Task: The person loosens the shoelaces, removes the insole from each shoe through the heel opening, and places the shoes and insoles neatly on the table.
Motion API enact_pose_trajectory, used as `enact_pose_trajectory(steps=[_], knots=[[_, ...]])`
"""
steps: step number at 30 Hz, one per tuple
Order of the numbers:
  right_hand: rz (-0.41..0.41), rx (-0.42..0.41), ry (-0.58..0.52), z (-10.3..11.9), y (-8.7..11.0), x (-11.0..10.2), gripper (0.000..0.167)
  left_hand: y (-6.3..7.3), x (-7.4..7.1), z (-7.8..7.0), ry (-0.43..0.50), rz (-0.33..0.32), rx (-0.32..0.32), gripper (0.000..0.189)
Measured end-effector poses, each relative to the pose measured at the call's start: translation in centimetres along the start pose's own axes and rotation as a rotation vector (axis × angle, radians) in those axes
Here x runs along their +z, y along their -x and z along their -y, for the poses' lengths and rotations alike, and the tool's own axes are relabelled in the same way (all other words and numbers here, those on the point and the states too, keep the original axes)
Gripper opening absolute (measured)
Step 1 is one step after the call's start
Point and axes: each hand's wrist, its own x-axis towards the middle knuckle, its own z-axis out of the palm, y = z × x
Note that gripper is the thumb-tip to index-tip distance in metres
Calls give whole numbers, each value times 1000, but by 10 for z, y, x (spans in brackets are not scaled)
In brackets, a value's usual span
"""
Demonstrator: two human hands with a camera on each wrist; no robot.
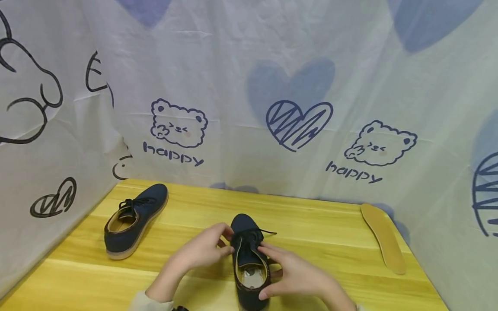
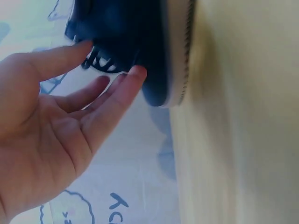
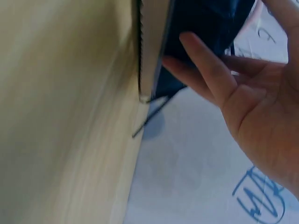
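Observation:
A dark navy lace-up shoe (image 1: pixel 244 223) stands in front of me, toe pointing away, its laces loose and one black lace end (image 1: pixel 269 232) sticking out to the right. Its opening shows a pale inside with a grey mark. My left hand (image 1: pixel 204 248) is at its left side, fingertips against the upper near the laces; the left wrist view shows thumb (image 2: pixel 65 58) and fingers spread apart. Along the shoe's right side lies my right hand (image 1: pixel 297 274), thumb near the heel. In the right wrist view its fairly straight fingers (image 3: pixel 205 60) touch the upper above the pale sole (image 3: pixel 152 46).
A matching shoe (image 1: pixel 136 220) with tied laces stands at the left of the yellow wooden table (image 1: pixel 186 211). A tan insole (image 1: pixel 383 239) lies near the right edge. White printed cloth (image 1: pixel 233 142) hangs behind the table and at both sides.

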Motion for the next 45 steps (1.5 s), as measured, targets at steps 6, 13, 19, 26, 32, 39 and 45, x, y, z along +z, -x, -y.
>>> enact_pose_trajectory(steps=[6,13,19,26,32,39,45], knots=[[-39,57,61,11,-12,10,101,17,-2,8,184,74,-71,40],[-58,69,35,15,-38,19,102,28,-12,22,295,63,-92,51],[-80,83,-34,16,-67,24,102,25,-22,29,241,-48,-140,50],[-157,91,-85,12,-100,31,102,12,-32,41,213,-138,-161,46],[-214,84,-74,11,-122,34,101,-3,-44,53,178,-159,-148,45],[-243,98,-40,13,-143,34,100,-18,-55,63,141,-176,-153,44],[-271,102,-33,16,-155,32,97,-26,-61,67,123,-188,-140,43]])
